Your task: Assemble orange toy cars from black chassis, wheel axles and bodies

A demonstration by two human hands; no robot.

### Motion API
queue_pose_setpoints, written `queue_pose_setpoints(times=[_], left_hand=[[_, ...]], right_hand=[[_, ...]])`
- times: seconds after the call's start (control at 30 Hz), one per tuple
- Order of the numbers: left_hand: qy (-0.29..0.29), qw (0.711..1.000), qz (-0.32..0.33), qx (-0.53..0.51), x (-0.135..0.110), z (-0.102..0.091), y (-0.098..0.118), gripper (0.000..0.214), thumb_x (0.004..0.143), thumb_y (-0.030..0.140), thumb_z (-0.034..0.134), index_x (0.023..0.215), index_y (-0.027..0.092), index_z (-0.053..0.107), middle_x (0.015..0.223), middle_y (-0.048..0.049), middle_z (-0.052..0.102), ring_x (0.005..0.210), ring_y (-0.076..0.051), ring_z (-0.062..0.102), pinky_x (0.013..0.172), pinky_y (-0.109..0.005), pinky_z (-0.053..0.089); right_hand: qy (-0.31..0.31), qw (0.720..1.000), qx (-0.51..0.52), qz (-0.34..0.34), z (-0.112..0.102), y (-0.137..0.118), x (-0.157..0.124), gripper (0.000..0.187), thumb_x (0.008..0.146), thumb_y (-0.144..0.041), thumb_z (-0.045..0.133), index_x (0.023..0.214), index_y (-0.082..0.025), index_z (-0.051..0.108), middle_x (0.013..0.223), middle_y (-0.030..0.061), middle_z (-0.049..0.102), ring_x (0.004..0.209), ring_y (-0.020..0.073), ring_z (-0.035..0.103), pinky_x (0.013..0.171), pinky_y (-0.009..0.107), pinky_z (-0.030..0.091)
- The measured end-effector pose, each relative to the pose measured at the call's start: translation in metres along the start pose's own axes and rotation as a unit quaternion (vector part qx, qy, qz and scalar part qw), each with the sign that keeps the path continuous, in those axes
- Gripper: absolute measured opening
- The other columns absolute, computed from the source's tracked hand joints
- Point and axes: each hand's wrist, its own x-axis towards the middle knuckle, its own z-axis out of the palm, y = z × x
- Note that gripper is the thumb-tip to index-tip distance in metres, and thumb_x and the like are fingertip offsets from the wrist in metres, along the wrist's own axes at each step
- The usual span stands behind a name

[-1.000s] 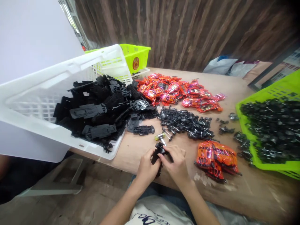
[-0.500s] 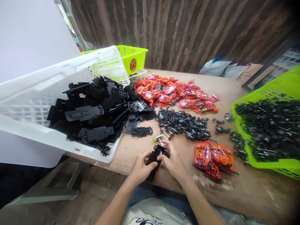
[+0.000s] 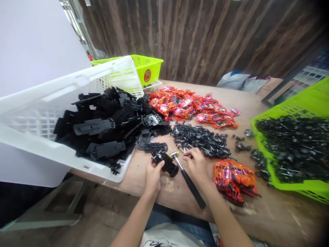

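A black toy car chassis (image 3: 168, 165) is gripped between the thumb and fingers of my left hand (image 3: 153, 176), tilted above the table. My right hand (image 3: 197, 166) is at the near edge of a pile of black wheels on metal axles (image 3: 199, 137), its fingers curled together; whatever is in them is too small to make out. Between my hands lies a small hammer (image 3: 190, 187) with a black handle and a yellow-tipped head. Just beyond the held chassis, another chassis (image 3: 155, 147) rests flat on the table.
At the left, a tilted white crate (image 3: 123, 171) spills black chassis. Shiny orange-red car bodies (image 3: 180, 103) are heaped at the back, and a smaller group of orange cars (image 3: 235, 178) sits right of my right hand. A lime basket (image 3: 288, 185) of wheels stands far right.
My hands have moved apart. The left has carried the chassis slightly leftward and turned it; the right has let go of it and reached toward the wheel pile. The hammer's handle is uncovered.
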Motion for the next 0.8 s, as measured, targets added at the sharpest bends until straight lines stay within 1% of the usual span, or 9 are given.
queue_pose_setpoints(times=[0.1,0.17,0.3,0.43,0.5,0.6,0.67,0.73,0.8], left_hand=[[0.002,1.000,0.014,-0.023,-0.004,0.008,-0.008,0.044,0.059,0.023,0.079,0.096,0.015,0.056,0.089,-0.0036,0.067,0.079,-0.017,0.066,0.068,-0.028,0.054],[-0.005,0.999,0.019,-0.037,-0.007,0.013,-0.013,0.044,0.059,0.023,0.079,0.095,0.015,0.056,0.089,-0.0036,0.067,0.080,-0.018,0.067,0.069,-0.029,0.054],[-0.010,0.999,0.014,-0.041,-0.013,0.019,-0.016,0.043,0.060,0.022,0.079,0.095,0.016,0.055,0.090,-0.0034,0.068,0.082,-0.018,0.068,0.068,-0.027,0.054],[-0.021,0.998,0.009,-0.057,-0.012,0.021,-0.013,0.042,0.062,0.021,0.078,0.098,0.016,0.056,0.094,-0.0038,0.068,0.085,-0.018,0.068,0.071,-0.028,0.055],[-0.017,0.998,0.003,-0.054,-0.010,0.022,-0.010,0.044,0.062,0.022,0.079,0.100,0.017,0.057,0.100,-0.0052,0.068,0.089,-0.019,0.067,0.074,-0.028,0.055],[-0.002,0.999,-0.011,-0.031,-0.006,0.020,-0.008,0.047,0.061,0.023,0.080,0.102,0.017,0.057,0.108,-0.0075,0.066,0.096,-0.021,0.066,0.070,-0.025,0.056],[-0.007,1.000,-0.020,-0.022,-0.003,0.019,-0.009,0.049,0.061,0.024,0.080,0.103,0.017,0.058,0.110,-0.0082,0.066,0.098,-0.022,0.066,0.069,-0.025,0.056],[-0.015,0.999,-0.027,-0.021,-0.001,0.017,-0.013,0.051,0.060,0.026,0.081,0.105,0.018,0.058,0.108,-0.0081,0.067,0.097,-0.023,0.066,0.071,-0.027,0.056],[-0.006,0.999,-0.034,-0.024,0.003,0.015,-0.020,0.054,0.056,0.027,0.083,0.104,0.017,0.059,0.104,-0.0082,0.069,0.094,-0.024,0.067,0.069,-0.028,0.057]], right_hand=[[-0.005,0.998,0.067,-0.008,0.002,-0.020,-0.023,0.007,0.084,-0.020,0.052,0.080,-0.021,0.058,0.082,0.0031,0.061,0.080,0.0199,0.057,0.073,0.033,0.044],[-0.018,0.999,0.047,-0.014,0.008,-0.029,-0.037,0.010,0.084,-0.016,0.050,0.081,-0.021,0.058,0.082,0.0035,0.062,0.082,0.0214,0.057,0.075,0.035,0.044],[-0.001,1.000,0.002,0.001,0.018,-0.036,-0.053,0.014,0.084,-0.013,0.048,0.081,-0.021,0.059,0.081,0.0046,0.062,0.082,0.0228,0.056,0.075,0.038,0.044],[-0.015,1.000,0.013,0.002,0.004,-0.040,-0.050,0.010,0.083,-0.019,0.053,0.090,-0.020,0.060,0.090,0.0054,0.061,0.083,0.0213,0.057,0.074,0.035,0.048],[-0.014,1.000,0.019,-0.018,-0.017,-0.034,-0.028,0.017,0.082,-0.025,0.057,0.099,-0.021,0.059,0.096,0.0055,0.060,0.082,0.0196,0.058,0.071,0.033,0.049],[-0.010,0.997,-0.067,-0.027,-0.056,-0.005,0.043,0.019,0.090,-0.027,0.047,0.104,-0.020,0.057,0.099,0.0070,0.062,0.086,0.0192,0.059,0.076,0.032,0.048],[-0.060,0.974,-0.216,0.036,-0.078,0.024,0.104,0.023,0.093,-0.020,0.040,0.111,-0.016,0.053,0.102,0.0088,0.063,0.091,0.0190,0.060,0.081,0.032,0.047],[-0.072,0.958,-0.268,0.071,-0.091,0.053,0.159,0.023,0.090,-0.015,0.044,0.109,-0.009,0.056,0.103,0.0152,0.063,0.094,0.0219,0.060,0.082,0.034,0.046],[-0.075,0.945,-0.305,0.088,-0.095,0.075,0.198,0.025,0.089,-0.020,0.052,0.110,-0.007,0.057,0.107,0.0166,0.061,0.096,0.0228,0.060,0.083,0.037,0.048]])
